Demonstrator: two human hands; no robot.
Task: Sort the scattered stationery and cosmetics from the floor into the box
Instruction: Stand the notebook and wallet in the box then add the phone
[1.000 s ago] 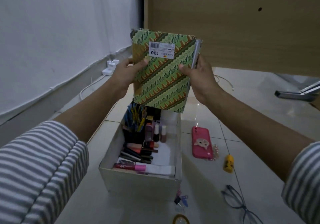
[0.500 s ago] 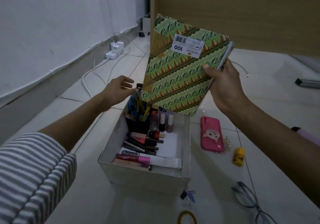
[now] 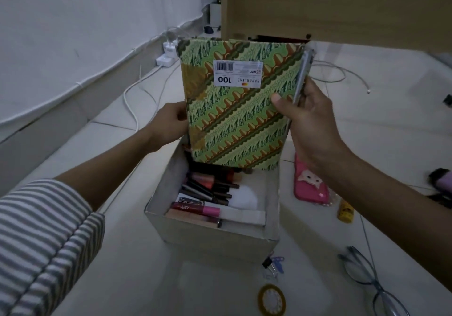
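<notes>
Notebook (image 3: 234, 124) with a green patterned cover is held upright over the far end of the box (image 3: 210, 230), its lower edge dipping just inside the far wall. Its white barcode label reads upside down. The right hand (image 3: 315, 129) grips the book's right edge, thumb pressed on the cover and fingers wrapped behind. A silvery strip runs along that edge; I cannot tell whether it is a pen or part of the cover. The left hand (image 3: 166, 124) holds the book's left edge, its fingers hidden behind the cover.

Inside the box, makeup pencils and tubes lie in a pile on the left side, with a pink lip gloss (image 3: 195, 209) along the near wall. To the right of the box, on the floor, lie a pink phone (image 3: 308, 186) and a small yellow bottle (image 3: 345, 211). Glasses (image 3: 374, 284) lie off the box's near right corner. Touching the box's near wall are paper clips (image 3: 271, 264), and a tape roll (image 3: 271, 299) lies nearer the camera than they do. Far beyond the box to the left, a power strip (image 3: 166, 56) sits by the wall.
</notes>
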